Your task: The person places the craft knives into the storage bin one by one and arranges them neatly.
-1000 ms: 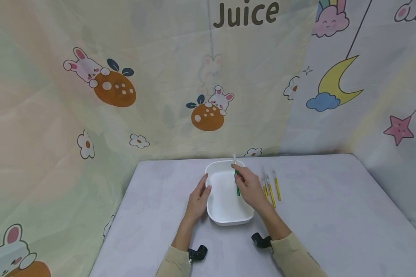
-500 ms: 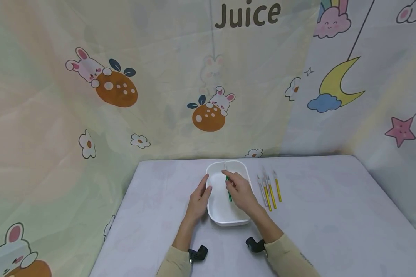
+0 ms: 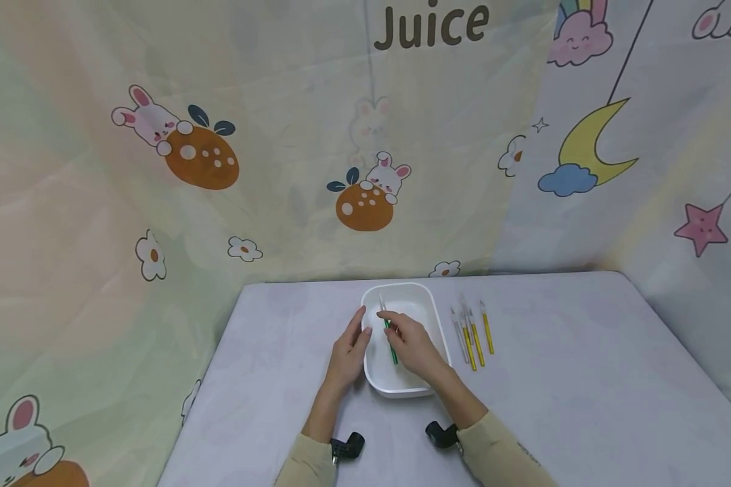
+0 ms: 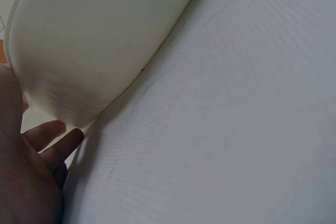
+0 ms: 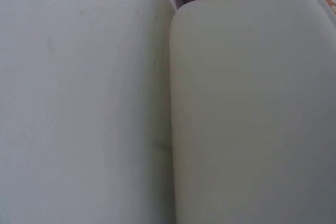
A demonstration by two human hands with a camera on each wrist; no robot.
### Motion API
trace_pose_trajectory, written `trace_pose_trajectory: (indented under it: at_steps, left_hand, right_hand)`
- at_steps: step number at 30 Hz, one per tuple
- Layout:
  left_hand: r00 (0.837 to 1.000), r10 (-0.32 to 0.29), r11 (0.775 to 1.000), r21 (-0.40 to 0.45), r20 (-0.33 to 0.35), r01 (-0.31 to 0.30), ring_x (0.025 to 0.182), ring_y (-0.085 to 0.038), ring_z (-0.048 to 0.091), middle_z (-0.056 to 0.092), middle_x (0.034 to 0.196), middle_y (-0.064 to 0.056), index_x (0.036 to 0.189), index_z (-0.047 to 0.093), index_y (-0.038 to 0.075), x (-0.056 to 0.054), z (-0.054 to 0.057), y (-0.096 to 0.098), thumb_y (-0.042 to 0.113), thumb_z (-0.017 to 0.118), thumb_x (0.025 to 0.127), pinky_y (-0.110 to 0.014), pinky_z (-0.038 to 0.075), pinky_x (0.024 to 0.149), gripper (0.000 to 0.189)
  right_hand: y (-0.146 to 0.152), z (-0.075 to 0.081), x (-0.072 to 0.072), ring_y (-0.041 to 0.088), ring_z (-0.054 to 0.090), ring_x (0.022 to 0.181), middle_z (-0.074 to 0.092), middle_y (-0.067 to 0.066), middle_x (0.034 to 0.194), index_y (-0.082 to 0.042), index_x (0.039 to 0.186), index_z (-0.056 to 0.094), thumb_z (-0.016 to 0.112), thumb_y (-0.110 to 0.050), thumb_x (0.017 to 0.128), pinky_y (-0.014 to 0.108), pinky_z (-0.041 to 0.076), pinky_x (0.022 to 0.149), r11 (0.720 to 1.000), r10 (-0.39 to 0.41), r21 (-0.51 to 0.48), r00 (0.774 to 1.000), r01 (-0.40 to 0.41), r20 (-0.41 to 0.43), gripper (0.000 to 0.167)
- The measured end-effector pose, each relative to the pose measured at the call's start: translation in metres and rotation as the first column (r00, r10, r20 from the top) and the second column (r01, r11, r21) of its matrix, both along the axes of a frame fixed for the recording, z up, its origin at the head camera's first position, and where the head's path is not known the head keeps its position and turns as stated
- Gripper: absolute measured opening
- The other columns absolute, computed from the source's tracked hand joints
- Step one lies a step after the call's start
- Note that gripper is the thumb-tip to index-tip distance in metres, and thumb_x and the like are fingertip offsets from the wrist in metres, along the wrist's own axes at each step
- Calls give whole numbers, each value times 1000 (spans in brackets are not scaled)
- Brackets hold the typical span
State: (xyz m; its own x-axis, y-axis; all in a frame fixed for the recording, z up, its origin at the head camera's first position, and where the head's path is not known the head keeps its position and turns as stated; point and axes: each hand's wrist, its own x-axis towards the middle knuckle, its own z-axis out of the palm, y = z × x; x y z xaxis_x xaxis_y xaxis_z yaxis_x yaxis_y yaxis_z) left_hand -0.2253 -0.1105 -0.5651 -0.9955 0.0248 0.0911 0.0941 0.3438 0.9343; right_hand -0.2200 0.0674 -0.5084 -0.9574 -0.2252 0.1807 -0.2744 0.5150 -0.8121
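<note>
A white, rounded rectangular tray (image 3: 423,304) sits before me on the table. My left hand (image 3: 346,355) is at its left side, fingers loosely extended against the wall near the rim. In the left wrist view, its fingers (image 4: 63,145) lie low along the tray's outside. My right hand (image 3: 414,345) pinches a slim green pen-like stick (image 3: 393,354) with a pale, narrow tip pointing away from me. It holds the stick over the tray's left half, close above the floor. The right wrist view is mostly filled by the tray wall (image 5: 252,103).
To the right of the tray lie three slim yellow sticks (image 3: 488,335) with pale pointed ends, and a silvery one (image 3: 460,341) beside them. A white cloth (image 3: 585,379) covers the table. A printed fabric wall (image 3: 280,169) rises behind its far edge.
My right hand has moved left and slightly nearer with the green stick, from the tray's right side to its left half. The left hand and the tray stay put.
</note>
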Motion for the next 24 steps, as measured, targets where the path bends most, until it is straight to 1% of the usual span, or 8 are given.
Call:
trace_pose_trajectory:
  at_steps: [4,8,12,17,21,24]
  left_hand:
    - [1000,-3,1000,2,-20,3,149,-23,47,46,162,1,158,41,41,0,0,0,45,53,108,-48,41,121,52]
    - [1000,-5,1000,6,-29,5,148,-23,47,46,162,2,158,42,41,1,1,0,48,54,107,-49,41,121,53]
    - [999,-12,1000,7,-36,12,149,-24,46,45,163,2,158,41,40,2,1,0,50,53,107,-50,40,122,54]
    - [1000,-7,1000,-1,-25,7,149,-24,46,45,163,3,158,41,41,1,1,1,50,53,107,-50,40,122,54]
    - [1000,-6,1000,-5,-21,6,149,-24,46,44,163,3,159,41,41,2,1,1,50,53,107,-50,40,122,54]
    - [1000,-9,1000,2,-27,9,149,-25,47,45,163,1,159,41,41,2,1,0,50,53,107,-50,40,122,54]
  right_hand:
    - [-1,-1,0,13,52,76,60,-2,91,-17,143,63,64,-8,103,21,45,61,999,4,36,998,-6,58,41]
    - [-1,-3,-2,12,53,77,61,-3,90,-16,143,63,65,-11,102,22,47,64,995,14,101,996,-23,90,41]
    - [0,-5,-4,11,53,77,62,-4,89,-14,142,64,67,-11,102,23,46,65,987,39,149,995,-53,90,41]
    - [0,-6,-5,11,53,77,62,-4,88,-9,141,64,68,-11,100,23,46,66,983,69,166,994,-82,84,41]
    - [0,-6,-6,12,53,79,63,-2,90,-8,141,64,69,-10,100,25,47,69,980,78,173,992,-95,102,41]
    - [0,-5,-6,13,54,82,63,-2,91,-7,141,63,69,-9,100,27,48,72,974,100,193,987,-122,122,42]
